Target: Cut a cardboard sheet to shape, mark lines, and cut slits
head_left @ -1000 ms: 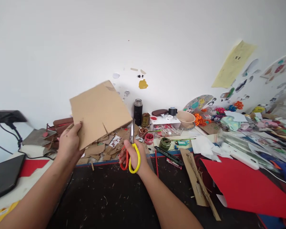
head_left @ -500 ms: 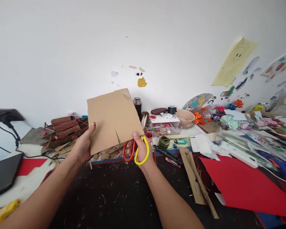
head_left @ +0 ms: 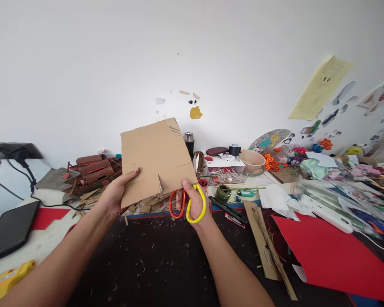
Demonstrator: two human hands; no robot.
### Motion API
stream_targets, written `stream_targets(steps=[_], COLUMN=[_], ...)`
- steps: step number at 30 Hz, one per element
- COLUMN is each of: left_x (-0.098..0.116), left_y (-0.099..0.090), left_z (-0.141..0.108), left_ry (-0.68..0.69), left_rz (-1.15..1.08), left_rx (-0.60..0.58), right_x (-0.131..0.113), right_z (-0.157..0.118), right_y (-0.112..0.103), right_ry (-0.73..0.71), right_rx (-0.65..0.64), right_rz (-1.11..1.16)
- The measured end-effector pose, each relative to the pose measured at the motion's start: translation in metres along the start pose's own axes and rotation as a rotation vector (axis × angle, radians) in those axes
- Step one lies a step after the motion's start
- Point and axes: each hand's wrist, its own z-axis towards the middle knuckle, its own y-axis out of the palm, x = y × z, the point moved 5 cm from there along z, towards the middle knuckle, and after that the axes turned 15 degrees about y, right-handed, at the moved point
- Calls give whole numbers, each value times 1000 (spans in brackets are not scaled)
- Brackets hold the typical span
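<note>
A roughly square sheet of brown cardboard is held up in front of me, tilted. My left hand grips its lower left side, thumb on the front face. At the lower right corner, my right hand pinches the sheet with the thumb in front. That same hand also holds scissors with one red and one yellow handle loop; their blades are mostly hidden behind the sheet. A short slit in the cardboard rises from the bottom edge between my hands, and a crease runs near the right side.
A dark, crumb-strewn mat lies below my hands. To the right are cardboard strips, a black utility knife and red paper. Brown model pieces lie left, near a dark tablet-like slab. A black flask stands behind.
The slit in the cardboard gapes wider now. The whole view has shifted a little, so most things appear slightly further right. Both hands keep their hold on the sheet.
</note>
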Motion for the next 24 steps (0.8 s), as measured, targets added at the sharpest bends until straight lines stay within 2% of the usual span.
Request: stream_targets(steps=[4,14,20,24], left_x=[3,4,1,-2], left_y=[2,11,15,21], left_z=[-4,-17,-23,-31], left_ry=[-33,-109,-174,-248], left_rz=[-20,-95,-98,-181], left_rx=[16,49,8,-53], right_x=[-3,-2,2,3], right_z=[-2,-1,5,7], right_y=[0,-1,-6,-9], right_ry=[-13,68,68,48], right_rx=[-18,-85,-75,-78], right_rz=[-6,32,95,131])
